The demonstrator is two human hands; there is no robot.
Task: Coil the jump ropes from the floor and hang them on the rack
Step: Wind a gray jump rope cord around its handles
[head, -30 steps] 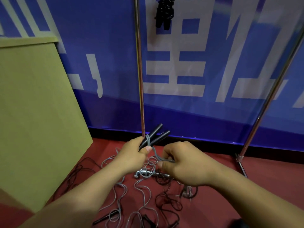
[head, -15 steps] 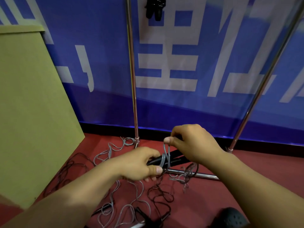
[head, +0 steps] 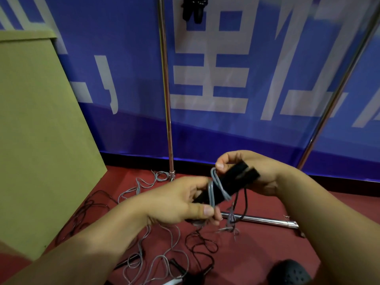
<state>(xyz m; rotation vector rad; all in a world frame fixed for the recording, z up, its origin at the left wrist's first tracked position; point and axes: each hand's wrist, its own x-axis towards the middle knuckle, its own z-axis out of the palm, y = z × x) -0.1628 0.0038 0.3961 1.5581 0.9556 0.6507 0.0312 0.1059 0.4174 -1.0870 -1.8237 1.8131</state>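
Two black jump rope handles [head: 236, 179] lie side by side in front of me, with a grey cord [head: 213, 189] looped a few turns around them. My left hand [head: 181, 200] grips the near end of the handles and pinches the cord with its thumb. My right hand [head: 257, 171] holds the far end, thumb and forefinger at the top of the loops. More grey and black ropes [head: 164, 249] lie tangled on the red floor. The rack's left pole [head: 165, 87] and right pole [head: 337, 91] rise behind. A coiled black rope [head: 193, 8] hangs at the top.
A large tan cardboard board [head: 39, 136] leans at the left. A blue banner [head: 226, 68] covers the wall behind the rack. The rack's base bar [head: 265, 220] lies across the floor. A black perforated shoe [head: 290, 272] shows at the bottom right.
The handles swung from pointing up-right to lying flatter. My right hand rose from below them to their far end, carrying the grey cord around them; more turns sit on the handles now.
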